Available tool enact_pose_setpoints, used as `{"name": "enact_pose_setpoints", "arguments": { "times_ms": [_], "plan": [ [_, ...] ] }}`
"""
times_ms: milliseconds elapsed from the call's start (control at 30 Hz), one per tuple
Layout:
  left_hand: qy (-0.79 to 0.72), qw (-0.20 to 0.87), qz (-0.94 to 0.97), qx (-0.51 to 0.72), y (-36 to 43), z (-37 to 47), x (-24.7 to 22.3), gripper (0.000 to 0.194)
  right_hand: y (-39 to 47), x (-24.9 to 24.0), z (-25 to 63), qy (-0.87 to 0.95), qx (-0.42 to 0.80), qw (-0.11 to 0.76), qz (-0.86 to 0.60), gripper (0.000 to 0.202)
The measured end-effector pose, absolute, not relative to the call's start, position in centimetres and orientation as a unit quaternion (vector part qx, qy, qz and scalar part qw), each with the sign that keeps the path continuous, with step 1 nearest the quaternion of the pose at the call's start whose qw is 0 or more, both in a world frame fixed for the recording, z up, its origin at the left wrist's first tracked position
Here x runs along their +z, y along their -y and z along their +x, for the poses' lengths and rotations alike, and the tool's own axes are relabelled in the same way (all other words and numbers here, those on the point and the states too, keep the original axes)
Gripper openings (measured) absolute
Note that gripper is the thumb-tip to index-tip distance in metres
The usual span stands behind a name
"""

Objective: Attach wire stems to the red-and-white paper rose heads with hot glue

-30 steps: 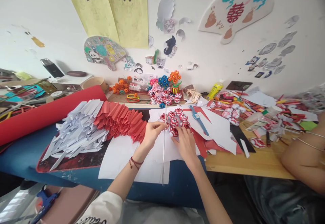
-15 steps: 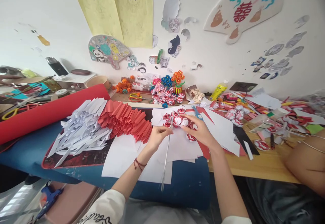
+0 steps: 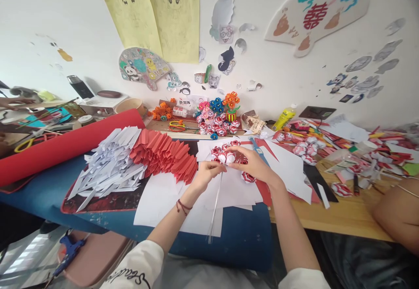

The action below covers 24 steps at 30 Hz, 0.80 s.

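Observation:
My left hand (image 3: 209,173) pinches a bundle of thin wire stems (image 3: 214,212) just under the flower heads, and their loose ends slant down toward me. My right hand (image 3: 250,162) curves over from the right, thumb and fingers closed around a red and white paper flower (image 3: 225,157) at the top of the stems. Its fingers partly cover the blooms behind. White paper sheets (image 3: 176,212) lie beneath both hands. Left of them, red folded paper strips (image 3: 165,151) and white paper strips (image 3: 109,166) are heaped on a dark mat.
A red roll (image 3: 72,145) lies at the left. Finished flowers and a small pot (image 3: 231,115) stand at the back. A yellow bottle (image 3: 284,118), paper scraps and a clear box crowd the right, near another person's arm (image 3: 393,210). A blue glue gun (image 3: 70,249) sits lower left.
My right hand has closed in on the flower, its thumb and fingers moving left toward the stem tops. My left hand keeps its pinch. The whole view has shifted slightly.

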State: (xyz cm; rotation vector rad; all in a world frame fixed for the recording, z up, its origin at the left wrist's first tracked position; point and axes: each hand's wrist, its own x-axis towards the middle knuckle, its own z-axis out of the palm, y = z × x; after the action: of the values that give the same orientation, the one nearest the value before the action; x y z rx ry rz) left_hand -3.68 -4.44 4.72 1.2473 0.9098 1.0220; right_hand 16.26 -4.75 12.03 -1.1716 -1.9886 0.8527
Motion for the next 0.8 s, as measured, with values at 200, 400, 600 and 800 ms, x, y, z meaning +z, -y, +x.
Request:
{"name": "enact_pose_setpoints", "arguments": {
  "times_ms": [200, 400, 600, 800],
  "plan": [
    [-0.386, 0.606, 0.532, 0.447, 4.4, -3.6, 5.4, 0.021, 5.1, 11.3, 15.9, 0.753, 0.317, 0.348, -0.459, 0.046],
    [-0.388, 0.605, 0.534, 0.446, 4.4, -3.7, 5.7, 0.024, 5.4, 11.0, 15.7, 0.75, 0.32, 0.361, -0.452, 0.044],
    [-0.386, 0.603, 0.537, 0.446, 4.1, -3.7, 5.2, 0.024, 6.2, 11.1, 15.4, 0.754, 0.288, 0.382, -0.451, 0.041],
    [-0.39, 0.604, 0.535, 0.444, 4.0, -3.6, 5.1, 0.021, 6.5, 10.6, 15.1, 0.743, 0.306, 0.383, -0.455, 0.043]
  ]
}}
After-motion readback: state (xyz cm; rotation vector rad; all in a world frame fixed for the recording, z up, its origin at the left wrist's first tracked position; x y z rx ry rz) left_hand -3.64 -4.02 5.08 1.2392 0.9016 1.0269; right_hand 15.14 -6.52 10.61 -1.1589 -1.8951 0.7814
